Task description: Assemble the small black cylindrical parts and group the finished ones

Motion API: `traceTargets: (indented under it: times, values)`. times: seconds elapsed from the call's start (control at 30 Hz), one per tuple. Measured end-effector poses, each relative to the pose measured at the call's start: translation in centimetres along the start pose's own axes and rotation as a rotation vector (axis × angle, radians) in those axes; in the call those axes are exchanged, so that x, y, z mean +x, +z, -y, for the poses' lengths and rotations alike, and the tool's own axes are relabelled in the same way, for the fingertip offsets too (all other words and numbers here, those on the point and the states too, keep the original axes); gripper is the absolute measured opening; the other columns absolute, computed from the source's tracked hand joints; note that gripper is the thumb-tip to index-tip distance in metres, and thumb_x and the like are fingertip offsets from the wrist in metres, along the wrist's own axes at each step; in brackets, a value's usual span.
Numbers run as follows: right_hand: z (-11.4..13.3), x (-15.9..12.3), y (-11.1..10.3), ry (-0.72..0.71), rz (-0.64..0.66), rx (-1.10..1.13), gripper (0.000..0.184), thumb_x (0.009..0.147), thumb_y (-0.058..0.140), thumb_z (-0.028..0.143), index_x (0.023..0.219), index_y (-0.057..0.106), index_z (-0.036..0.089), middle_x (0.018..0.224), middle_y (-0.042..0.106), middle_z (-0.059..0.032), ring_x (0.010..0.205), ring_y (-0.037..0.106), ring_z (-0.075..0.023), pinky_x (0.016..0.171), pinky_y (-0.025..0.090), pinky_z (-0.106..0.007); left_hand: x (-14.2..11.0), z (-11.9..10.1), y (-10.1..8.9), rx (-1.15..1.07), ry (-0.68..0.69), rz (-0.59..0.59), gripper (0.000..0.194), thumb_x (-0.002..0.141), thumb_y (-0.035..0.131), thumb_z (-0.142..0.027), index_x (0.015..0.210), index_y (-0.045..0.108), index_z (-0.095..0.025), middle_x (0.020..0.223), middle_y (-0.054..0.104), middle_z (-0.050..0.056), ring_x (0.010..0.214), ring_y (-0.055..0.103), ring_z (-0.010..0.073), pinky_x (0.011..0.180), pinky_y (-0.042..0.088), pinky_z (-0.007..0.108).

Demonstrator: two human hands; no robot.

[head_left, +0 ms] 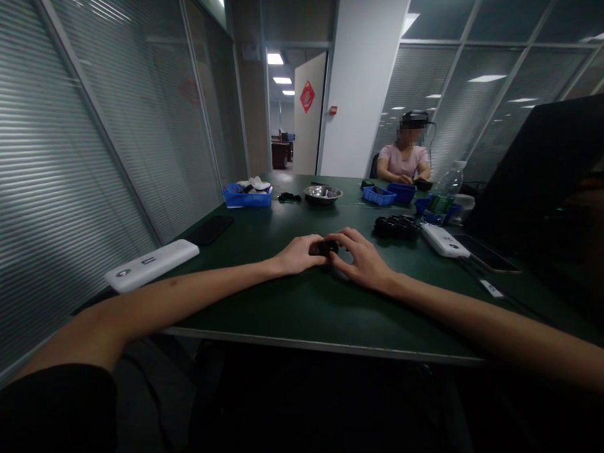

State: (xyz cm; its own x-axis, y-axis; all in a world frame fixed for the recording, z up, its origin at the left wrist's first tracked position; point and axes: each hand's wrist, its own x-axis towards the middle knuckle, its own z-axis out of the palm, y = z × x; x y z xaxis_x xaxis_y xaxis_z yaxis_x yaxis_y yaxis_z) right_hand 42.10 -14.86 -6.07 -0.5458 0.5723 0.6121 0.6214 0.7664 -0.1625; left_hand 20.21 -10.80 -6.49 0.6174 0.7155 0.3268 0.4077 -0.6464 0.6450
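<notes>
A small black object [325, 247], its kind too small and dark to make out, is between my two hands just above or on the green table [265, 301]. My left hand [299, 254] is closed on its left side, with fingers and thumb around it. From the right, my right hand [361, 258] pinches it with thumb and fingertips. Parts of the object are hidden behind my fingers. To the right of my right hand lies a heap of black items [396, 227].
A steel bowl [323, 195] and blue baskets [248, 197] stand farther back. White power banks [151, 265] lie left and right, near phones [486, 253]. A plastic bottle [445, 190] stands at right. Across the table sits a person [404, 162]; a dark shape blocks the far right.
</notes>
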Motion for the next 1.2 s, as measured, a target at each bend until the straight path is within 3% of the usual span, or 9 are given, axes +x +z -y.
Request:
traceTargets:
  times: [0.4, 0.77, 1.2]
  values:
    - [0.33, 0.23, -0.37, -0.035, 0.060, -0.001, 0.038, 0.092, 0.054, 0.015, 0.129, 0.059, 0.020, 0.118, 0.065, -0.0108, 0.106, 0.056, -0.0292, 0.093, 0.050, -0.045, 0.06, 0.46, 0.09, -0.016, 0.019, -0.006, 0.043, 0.081, 0.074, -0.038, 0.116, 0.067, -0.014, 0.097, 0.069, 0.005, 0.088, 0.063, 0.0201, 0.078, 0.046, 0.030]
    - [0.25, 0.20, -0.23, -0.047, 0.058, 0.074, 0.050, 0.088, 0.046, 0.005, 0.133, 0.058, 0.025, 0.121, 0.066, -0.0097, 0.112, 0.056, -0.0296, 0.098, 0.050, -0.049, 0.04, 0.46, 0.11, -0.041, 0.014, 0.008, 0.040, 0.081, 0.075, -0.043, 0.109, 0.067, -0.015, 0.092, 0.068, 0.003, 0.084, 0.061, 0.0183, 0.074, 0.044, 0.029]
    - [0.07, -0.06, -0.06, -0.061, 0.055, 0.089, 0.053, 0.077, 0.048, 0.002, 0.126, 0.055, 0.023, 0.130, 0.062, -0.0101, 0.121, 0.055, -0.0292, 0.105, 0.047, -0.049, 0.13, 0.62, 0.22, -0.025, 0.002, 0.002, 0.042, 0.080, 0.076, -0.041, 0.111, 0.068, -0.014, 0.093, 0.069, 0.004, 0.084, 0.062, 0.0185, 0.075, 0.045, 0.028]
